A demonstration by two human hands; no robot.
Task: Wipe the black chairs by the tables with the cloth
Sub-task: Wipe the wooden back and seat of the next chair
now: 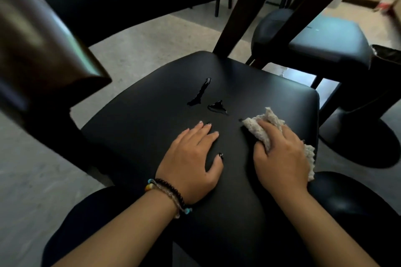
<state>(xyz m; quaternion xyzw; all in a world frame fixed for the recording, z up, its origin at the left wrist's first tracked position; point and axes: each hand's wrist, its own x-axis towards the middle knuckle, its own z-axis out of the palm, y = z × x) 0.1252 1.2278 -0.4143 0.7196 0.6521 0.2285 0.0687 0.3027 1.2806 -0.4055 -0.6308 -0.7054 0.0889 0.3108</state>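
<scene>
A black chair seat [152, 104] fills the middle of the view, its dark backrest [39, 50] rising at the left. Two small puddles of liquid [208, 99] lie on the seat's middle. My left hand [193, 156] rests flat on the seat with straight fingers, just short of the puddles. My right hand [282, 154] grips a beige knitted cloth [260, 123] and holds it against the seat's right side; the cloth's edges stick out beyond the fingers and past the wrist.
A second black chair [325, 39] stands at the back right, behind a dark table leg [243, 13]. A black round pedestal base [358, 141] sits right of the seat. Pale tiled floor [32, 169] lies on the left. My dark-clothed knees show at the bottom.
</scene>
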